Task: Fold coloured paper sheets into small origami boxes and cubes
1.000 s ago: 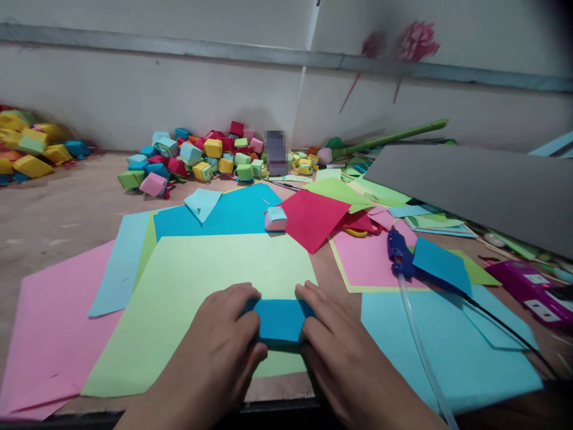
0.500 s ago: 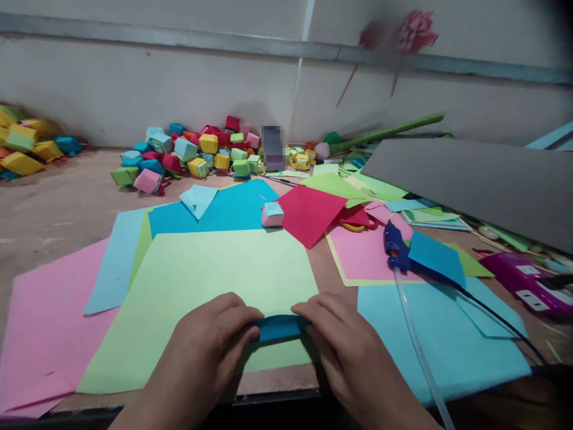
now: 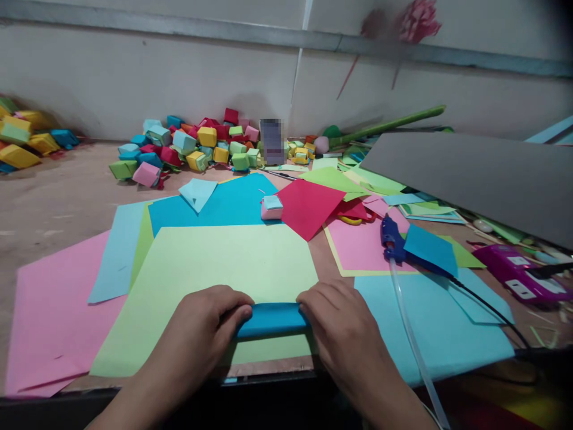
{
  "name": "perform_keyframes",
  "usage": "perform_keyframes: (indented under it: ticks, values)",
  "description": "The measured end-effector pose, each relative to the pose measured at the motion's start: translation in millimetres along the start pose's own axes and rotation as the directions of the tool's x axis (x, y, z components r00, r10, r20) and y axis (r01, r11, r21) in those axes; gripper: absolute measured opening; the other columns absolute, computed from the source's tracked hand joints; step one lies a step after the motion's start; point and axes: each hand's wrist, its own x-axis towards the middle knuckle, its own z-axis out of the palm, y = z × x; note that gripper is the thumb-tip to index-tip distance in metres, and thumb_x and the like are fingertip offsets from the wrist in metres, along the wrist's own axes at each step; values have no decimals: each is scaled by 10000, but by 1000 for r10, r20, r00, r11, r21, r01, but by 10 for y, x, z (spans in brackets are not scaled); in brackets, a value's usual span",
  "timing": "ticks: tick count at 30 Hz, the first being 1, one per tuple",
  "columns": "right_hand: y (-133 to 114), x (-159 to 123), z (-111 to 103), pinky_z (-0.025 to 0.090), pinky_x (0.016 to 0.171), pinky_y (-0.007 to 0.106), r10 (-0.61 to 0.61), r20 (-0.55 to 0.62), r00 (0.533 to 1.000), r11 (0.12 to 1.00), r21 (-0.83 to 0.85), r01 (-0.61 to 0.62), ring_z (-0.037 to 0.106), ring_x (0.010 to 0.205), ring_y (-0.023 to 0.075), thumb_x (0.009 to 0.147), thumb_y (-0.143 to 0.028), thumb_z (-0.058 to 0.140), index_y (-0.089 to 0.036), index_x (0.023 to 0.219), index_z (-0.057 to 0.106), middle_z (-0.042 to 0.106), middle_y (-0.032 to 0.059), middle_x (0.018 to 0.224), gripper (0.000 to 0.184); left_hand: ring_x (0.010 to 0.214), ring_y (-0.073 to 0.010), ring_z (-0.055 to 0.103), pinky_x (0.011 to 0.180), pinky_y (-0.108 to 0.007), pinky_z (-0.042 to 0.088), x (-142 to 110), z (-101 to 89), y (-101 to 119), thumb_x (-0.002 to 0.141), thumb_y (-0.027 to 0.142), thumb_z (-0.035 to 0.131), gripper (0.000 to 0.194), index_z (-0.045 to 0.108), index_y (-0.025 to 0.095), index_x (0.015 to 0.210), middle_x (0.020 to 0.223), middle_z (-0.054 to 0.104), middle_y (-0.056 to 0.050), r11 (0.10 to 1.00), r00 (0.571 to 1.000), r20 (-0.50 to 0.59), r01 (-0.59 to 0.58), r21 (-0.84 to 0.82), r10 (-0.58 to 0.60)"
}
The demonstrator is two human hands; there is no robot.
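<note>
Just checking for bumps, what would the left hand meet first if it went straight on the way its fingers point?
Beyond the blue paper it holds, the left hand would likely meet the right hand, at the paper's other end, though depth is hard to judge.

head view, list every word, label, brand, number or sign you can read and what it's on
No text can be read anywhere.
Phone: screen pixelated, nothing legible.
Purple extension socket: any markings too small and blurred to read.
Hot glue gun: any lettering too small to read.
Held blue paper: no lettering visible.
</note>
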Motion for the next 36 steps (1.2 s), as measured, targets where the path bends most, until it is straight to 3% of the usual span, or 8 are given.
perform_keyframes:
  ticks: [12, 17, 19, 21, 25, 29, 33, 36]
  values:
    - [-29, 10, 43, 268, 661, 335, 51, -58, 997, 993, -103, -57, 489, 724, 196, 896, -129, 486, -175, 676, 609, 568, 32, 686, 256, 706, -182, 594, 627, -303, 413, -11, 68, 39, 897, 231, 479, 231, 655, 213, 748, 768, 619, -23, 988, 998, -34, 54, 144, -49]
    - [-26, 31, 61, 258, 652, 338, 54, -78, 995, 988, -138, -64, 493, 699, 198, 899, -157, 499, -181, 661, 592, 565, 30, 666, 257, 685, -179, 556, 592, -291, 387, -1, 104, 18, 869, 172, 485, 139, 607, 211, 815, 755, 591, -14, 981, 998, -48, 53, 189, -45]
    - [-12, 40, 80, 256, 651, 339, 57, -89, 994, 985, -155, -70, 492, 686, 200, 899, -158, 493, -184, 652, 571, 559, 28, 653, 261, 677, -180, 526, 576, -287, 372, 14, 127, 9, 853, 133, 466, 138, 570, 201, 793, 737, 565, -18, 975, 998, -65, -1, 222, 16]
    - [11, 50, 103, 254, 647, 339, 38, -99, 994, 985, -164, -54, 485, 668, 201, 901, -149, 474, -189, 644, 550, 546, 26, 638, 271, 724, -191, 515, 592, -297, 380, 36, 156, 8, 831, 105, 458, 158, 554, 193, 741, 792, 564, -44, 962, 984, -74, -143, 232, 164]
    - [55, 74, 123, 252, 626, 337, 22, -126, 992, 986, -159, -42, 479, 649, 203, 905, -149, 456, -193, 665, 526, 547, 26, 645, 254, 715, -197, 508, 582, -307, 378, 76, 190, 40, 824, 104, 482, 183, 635, 205, 828, 809, 567, -54, 878, 902, -2, -419, 229, 431]
    - [7, 57, 99, 305, 659, 348, 32, -153, 988, 987, -148, -55, 517, 732, 216, 913, -173, 483, -180, 674, 561, 588, 51, 713, 252, 630, -203, 489, 513, -308, 315, 74, 154, 94, 831, 140, 512, 193, 662, 211, 927, 710, 547, -33, 835, 894, 113, -446, 321, 434]
    - [-146, -47, 116, 341, 855, 415, -160, -301, 940, 984, -124, 128, 501, 995, 261, 939, -173, 459, -180, 874, 690, 657, 88, 1039, 240, 656, -209, 497, 528, -316, 323, 54, 135, 119, 862, 182, 557, 132, 665, 224, 924, 737, 563, -27, 845, 910, 158, -414, 337, 383]
    - [-208, -155, 110, 340, 833, 398, -255, -287, 923, 963, -159, 216, 488, 917, 235, 953, -149, 406, -167, 954, 708, 680, 69, 957, 303, 653, -208, 497, 533, -319, 342, 45, 142, 118, 844, 175, 582, 130, 670, 219, 929, 744, 569, -25, 835, 906, 175, -423, 352, 385]
